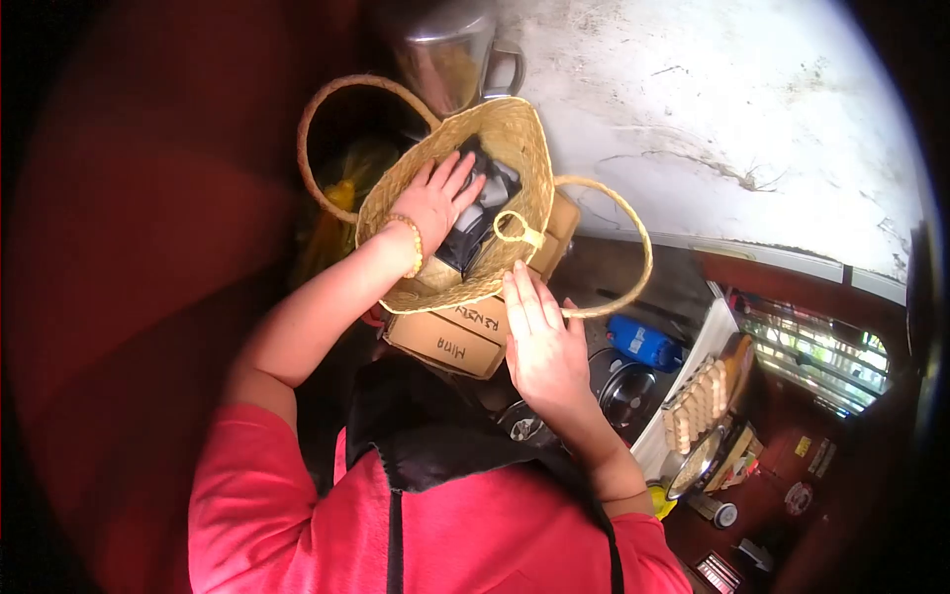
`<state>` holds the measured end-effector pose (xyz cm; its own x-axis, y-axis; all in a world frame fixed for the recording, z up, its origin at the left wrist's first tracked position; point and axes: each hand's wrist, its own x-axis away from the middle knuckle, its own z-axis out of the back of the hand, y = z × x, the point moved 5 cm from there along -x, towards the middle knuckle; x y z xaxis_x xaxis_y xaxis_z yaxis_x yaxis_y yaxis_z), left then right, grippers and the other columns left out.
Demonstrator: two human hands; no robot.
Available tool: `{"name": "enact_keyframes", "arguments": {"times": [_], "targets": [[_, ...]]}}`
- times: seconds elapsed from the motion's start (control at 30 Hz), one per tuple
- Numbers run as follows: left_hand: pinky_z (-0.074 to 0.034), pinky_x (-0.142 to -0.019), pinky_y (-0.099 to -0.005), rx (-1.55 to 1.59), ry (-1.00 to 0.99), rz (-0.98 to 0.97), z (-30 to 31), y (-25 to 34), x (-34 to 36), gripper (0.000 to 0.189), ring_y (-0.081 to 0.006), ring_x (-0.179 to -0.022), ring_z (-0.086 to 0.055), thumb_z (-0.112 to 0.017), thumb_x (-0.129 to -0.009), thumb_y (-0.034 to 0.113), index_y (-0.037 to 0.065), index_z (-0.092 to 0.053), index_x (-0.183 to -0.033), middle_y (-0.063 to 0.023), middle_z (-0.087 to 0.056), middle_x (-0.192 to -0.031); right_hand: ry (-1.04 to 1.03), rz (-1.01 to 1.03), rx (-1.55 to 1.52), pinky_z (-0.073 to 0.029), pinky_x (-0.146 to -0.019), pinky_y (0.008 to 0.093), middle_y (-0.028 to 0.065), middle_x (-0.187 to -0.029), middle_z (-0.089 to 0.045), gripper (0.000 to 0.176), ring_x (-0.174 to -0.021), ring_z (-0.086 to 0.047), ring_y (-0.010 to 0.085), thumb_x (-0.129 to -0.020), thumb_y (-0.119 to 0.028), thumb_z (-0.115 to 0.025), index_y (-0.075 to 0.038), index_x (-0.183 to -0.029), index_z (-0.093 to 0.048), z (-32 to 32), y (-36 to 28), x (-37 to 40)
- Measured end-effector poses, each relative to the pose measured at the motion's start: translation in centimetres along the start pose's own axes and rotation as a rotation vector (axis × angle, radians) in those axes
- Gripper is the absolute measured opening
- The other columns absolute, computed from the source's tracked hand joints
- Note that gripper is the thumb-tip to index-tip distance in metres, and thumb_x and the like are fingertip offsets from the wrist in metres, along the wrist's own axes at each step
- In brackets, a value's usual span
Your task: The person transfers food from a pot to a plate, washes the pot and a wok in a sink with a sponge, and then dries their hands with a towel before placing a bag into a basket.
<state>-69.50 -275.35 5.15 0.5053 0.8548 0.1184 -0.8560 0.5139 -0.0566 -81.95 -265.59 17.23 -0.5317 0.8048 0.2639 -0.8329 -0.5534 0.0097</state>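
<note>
A woven straw basket (401,178) with two looped handles stands open in front of me, its mouth facing up toward me. My left hand (442,203) reaches inside with fingers spread, lying on or just over a black plastic bag (457,249) with pale grey patches. Beaded bands circle that wrist. Against the outer near side of the basket rests my right hand (544,332), its fingers stretched out flat. A small woven loop (515,228) hangs at the rim above those fingertips. The basket's bottom is mostly hidden by the bag.
Under the basket sits a cardboard box (445,342) with handwriting. A clear lidded container (450,64) stands behind. To the right are a blue bottle-like item (643,342), dark pots (628,391), an egg tray (696,406) on a shelf, and a stained white wall (732,129).
</note>
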Motion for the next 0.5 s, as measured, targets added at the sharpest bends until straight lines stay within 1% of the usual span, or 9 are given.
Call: {"name": "enact_keyframes", "arguments": {"times": [0.07, 0.1, 0.2, 0.27, 0.37, 0.4, 0.43, 0.47, 0.5], "targets": [[-0.025, -0.103, -0.0355, 0.052, 0.089, 0.052, 0.0, -0.7, -0.4, 0.057, -0.0292, -0.126, -0.027, -0.043, -0.078, 0.007, 0.010, -0.025, -0.133, -0.0151, -0.023, -0.138, 0.008, -0.009, -0.015, -0.035, -0.090, 0.0466, 0.0106, -0.135, -0.030, 0.062, -0.113, -0.039, 0.0217, -0.073, -0.014, -0.052, -0.002, -0.129, -0.031, -0.1, 0.0, 0.1], [-0.030, -0.100, -0.0351, 0.066, 0.145, 0.038, -0.5, -0.8, -0.3, 0.050, -0.0291, -0.120, -0.037, -0.041, -0.079, 0.007, 0.007, -0.033, -0.128, -0.0171, -0.033, -0.133, 0.017, -0.008, -0.017, -0.035, -0.090, 0.0466, 0.0106, -0.135, -0.030, 0.062, -0.113, -0.039, 0.0217, -0.073, -0.014, -0.052, -0.002, -0.129, -0.031, -0.1, 0.0, 0.1], [-0.036, -0.095, -0.0335, 0.170, 0.216, 0.032, -1.3, -1.4, 0.0, 0.042, -0.0281, -0.112, -0.047, -0.041, -0.079, 0.008, 0.004, -0.044, -0.120, -0.0182, -0.043, -0.125, 0.027, -0.004, -0.037, -0.033, -0.092, 0.0449, 0.0109, -0.136, -0.029, 0.057, -0.115, -0.038, 0.0213, -0.077, -0.016, -0.047, -0.002, -0.130, -0.031, -0.8, 0.2, 0.0], [-0.040, -0.091, -0.0322, 0.189, 0.274, 0.009, -0.9, -1.6, 0.2, 0.038, -0.0275, -0.108, -0.050, -0.047, -0.076, 0.008, 0.003, -0.050, -0.113, -0.0189, -0.047, -0.120, 0.067, 0.021, 0.212, -0.031, -0.094, 0.0423, 0.0111, -0.136, -0.029, 0.050, -0.118, -0.036, 0.0199, -0.082, -0.016, -0.038, -0.002, -0.129, -0.032, -2.1, 0.2, 0.2], [-0.043, -0.087, -0.0336, 0.411, 0.282, 0.065, 0.9, -1.4, 1.1, 0.041, -0.0268, -0.107, -0.050, -0.058, -0.071, 0.008, 0.003, -0.051, -0.111, -0.0142, -0.049, -0.119, 0.144, 0.044, 0.191, -0.028, -0.099, 0.0400, 0.0128, -0.135, -0.031, 0.048, -0.122, -0.032, 0.0225, -0.083, -0.016, -0.037, 0.000, -0.128, -0.033, -1.6, -0.4, 1.0], [-0.042, -0.087, -0.0344, 0.540, 0.291, 0.090, 3.5, -1.2, 1.8, 0.038, -0.0264, -0.107, -0.050, -0.057, -0.073, 0.009, 0.004, -0.052, -0.111, -0.0134, -0.051, -0.117, 0.182, 0.038, 0.191, -0.026, -0.101, 0.0388, 0.0136, -0.135, -0.031, 0.048, -0.124, -0.031, 0.0237, -0.084, -0.016, -0.036, 0.001, -0.128, -0.033, -1.3, -0.2, 1.4], [-0.042, -0.088, -0.0334, 0.657, 0.286, 0.174, 6.4, -0.9, 2.7, 0.038, -0.0263, -0.106, -0.050, -0.057, -0.075, 0.010, 0.003, -0.052, -0.112, -0.0148, -0.052, -0.114, 0.251, 0.079, 0.018, -0.028, -0.100, 0.0374, 0.0149, -0.132, -0.035, 0.051, -0.122, -0.034, 0.0265, -0.080, -0.015, -0.043, 0.002, -0.128, -0.034, -3.8, 0.3, 1.6], [-0.041, -0.088, -0.0318, 0.745, 0.364, 0.268, 9.4, -0.2, 4.1, 0.035, -0.0256, -0.105, -0.052, -0.055, -0.079, 0.010, 0.002, -0.051, -0.113, -0.0149, -0.054, -0.113, 0.164, 0.072, -0.894, -0.032, -0.097, 0.0365, 0.0157, -0.128, -0.040, 0.050, -0.119, -0.038, 0.0278, -0.076, -0.012, -0.047, 0.003, -0.123, -0.040, -5.2, 1.1, 1.8], [-0.039, -0.089, -0.0306, 0.911, 0.500, 0.288, 11.1, 0.5, 5.2, 0.032, -0.0229, -0.103, -0.053, -0.052, -0.083, 0.011, 0.002, -0.051, -0.114, -0.0142, -0.055, -0.111, 0.331, 0.111, -0.181, -0.032, -0.096, 0.0393, 0.0167, -0.129, -0.038, 0.045, -0.119, -0.037, 0.0286, -0.078, -0.015, -0.045, 0.002, -0.120, -0.042, 0.0, -0.1, 3.9]]}}
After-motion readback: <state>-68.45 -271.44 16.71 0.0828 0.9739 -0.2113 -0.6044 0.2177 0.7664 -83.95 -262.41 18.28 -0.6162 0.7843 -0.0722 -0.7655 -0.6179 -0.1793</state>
